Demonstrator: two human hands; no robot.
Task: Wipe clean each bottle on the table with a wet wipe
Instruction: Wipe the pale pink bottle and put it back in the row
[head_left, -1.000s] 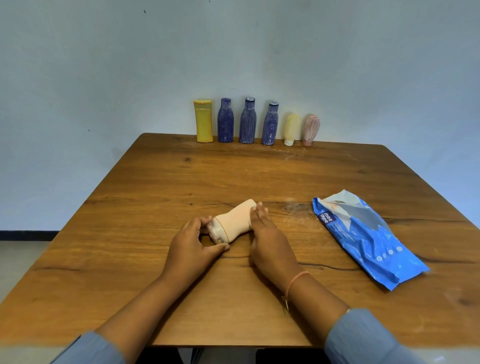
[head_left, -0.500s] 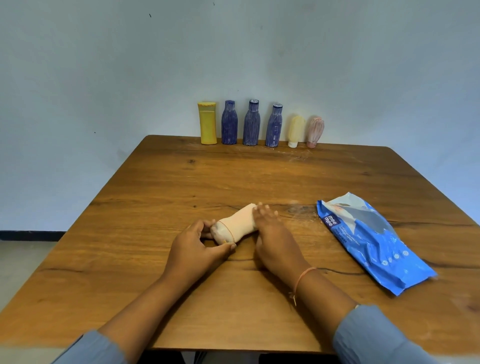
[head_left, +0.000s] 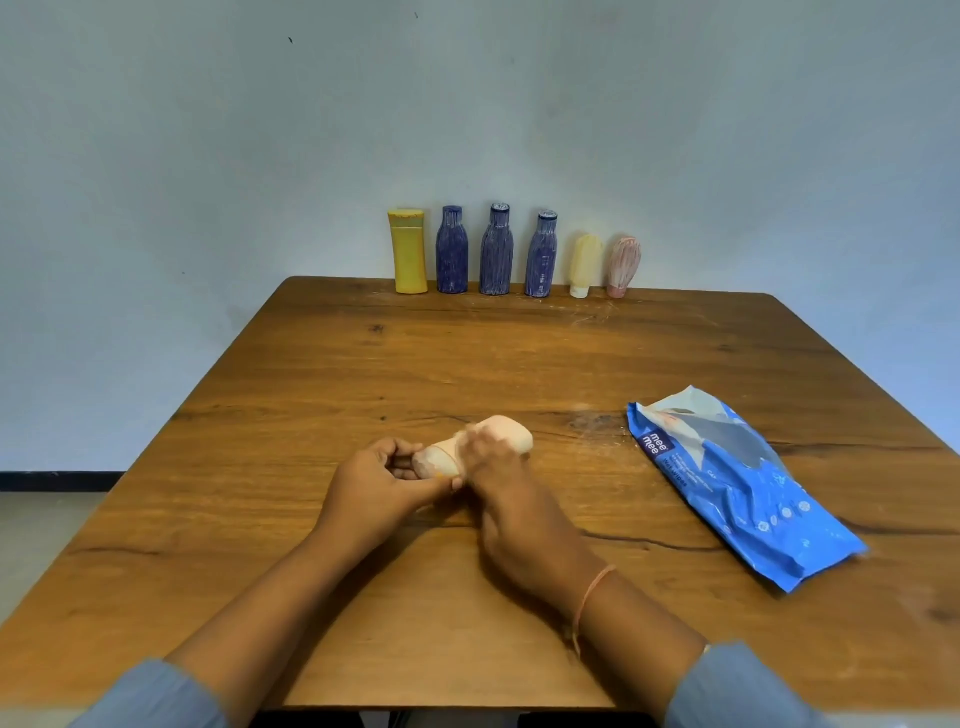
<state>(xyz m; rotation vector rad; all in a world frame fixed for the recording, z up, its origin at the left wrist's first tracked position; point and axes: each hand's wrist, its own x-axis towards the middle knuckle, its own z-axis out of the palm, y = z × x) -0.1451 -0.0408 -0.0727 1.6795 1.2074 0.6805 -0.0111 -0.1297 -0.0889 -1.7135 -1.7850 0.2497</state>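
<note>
Wooden worktop | left hand pinches peach bottle cap end | right hand blurred over it, grip unclear

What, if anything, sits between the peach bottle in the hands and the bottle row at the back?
Nothing visible. Bare table runs from the peach bottle to the row; the wipes pack lies off to the right.

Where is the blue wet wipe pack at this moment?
In the head view, the blue wet wipe pack lies flat on the right side of the table, apart from the right hand and the peach bottle.
</note>
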